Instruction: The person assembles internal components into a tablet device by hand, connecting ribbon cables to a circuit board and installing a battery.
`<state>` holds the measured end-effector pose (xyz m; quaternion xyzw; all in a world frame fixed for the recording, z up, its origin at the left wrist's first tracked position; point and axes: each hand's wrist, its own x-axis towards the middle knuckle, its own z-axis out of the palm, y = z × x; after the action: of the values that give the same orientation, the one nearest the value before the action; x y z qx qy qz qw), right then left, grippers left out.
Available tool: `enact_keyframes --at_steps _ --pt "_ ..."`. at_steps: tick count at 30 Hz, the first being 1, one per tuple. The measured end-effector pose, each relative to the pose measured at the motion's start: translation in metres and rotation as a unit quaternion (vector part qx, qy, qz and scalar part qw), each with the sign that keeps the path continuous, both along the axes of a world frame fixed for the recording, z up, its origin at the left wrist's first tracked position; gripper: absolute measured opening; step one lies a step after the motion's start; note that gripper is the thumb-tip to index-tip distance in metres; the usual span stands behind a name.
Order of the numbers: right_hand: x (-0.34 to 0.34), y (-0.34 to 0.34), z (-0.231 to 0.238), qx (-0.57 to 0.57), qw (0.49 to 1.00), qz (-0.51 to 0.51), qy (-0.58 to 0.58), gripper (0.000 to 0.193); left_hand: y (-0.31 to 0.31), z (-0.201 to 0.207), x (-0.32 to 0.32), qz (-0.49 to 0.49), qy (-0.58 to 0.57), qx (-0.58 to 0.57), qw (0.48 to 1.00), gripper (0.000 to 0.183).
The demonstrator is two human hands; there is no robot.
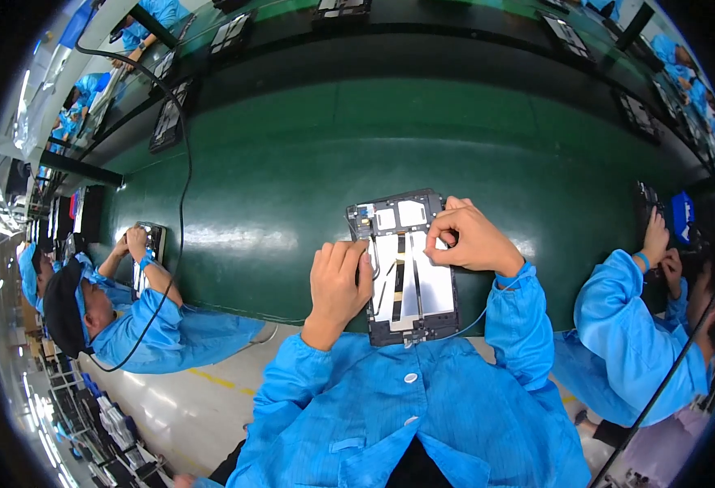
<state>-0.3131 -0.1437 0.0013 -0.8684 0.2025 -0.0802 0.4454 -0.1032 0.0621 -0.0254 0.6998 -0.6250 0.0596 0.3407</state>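
An opened tablet (435, 285) lies at the near edge of the green table, its inside facing up. It has a black frame, silvery plates and dark ribbon cables (399, 272) down the middle. My left hand (339, 281) is closed on the tablet's left edge, fingers bent and the thumb along the side. Over the upper right part, my right hand (473, 237) is closed in a pinch of thumb and forefinger. Whatever the pinch holds, if anything, is too small to make out. A thin blue cord (487, 311) runs from my right wrist past the tablet's lower right corner.
Green table (292, 163) stretches ahead to a dark raised shelf with several opened tablets (567, 37). Co-workers in blue work at left (154, 325) and right (626, 301). A black cable (185, 187) hangs across the left. A blue box (683, 217) stands far right.
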Motion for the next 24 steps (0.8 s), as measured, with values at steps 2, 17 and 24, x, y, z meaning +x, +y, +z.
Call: enact_keyframes --at_steps 2,17,24 --pt "0.0 -0.001 0.001 0.002 1.0 0.003 -0.005 0.013 0.0 -0.001 0.001 -0.006 0.003 0.001 1.0 0.018" --pt "0.002 0.005 0.003 0.005 1.0 -0.003 0.015 0.009 0.006 -0.001 0.011 -0.035 0.013 0.021 0.999 0.032" --pt "0.003 0.006 0.006 0.022 1.0 -0.007 0.016 0.009 0.007 -0.002 0.014 -0.035 0.012 0.016 0.999 0.031"
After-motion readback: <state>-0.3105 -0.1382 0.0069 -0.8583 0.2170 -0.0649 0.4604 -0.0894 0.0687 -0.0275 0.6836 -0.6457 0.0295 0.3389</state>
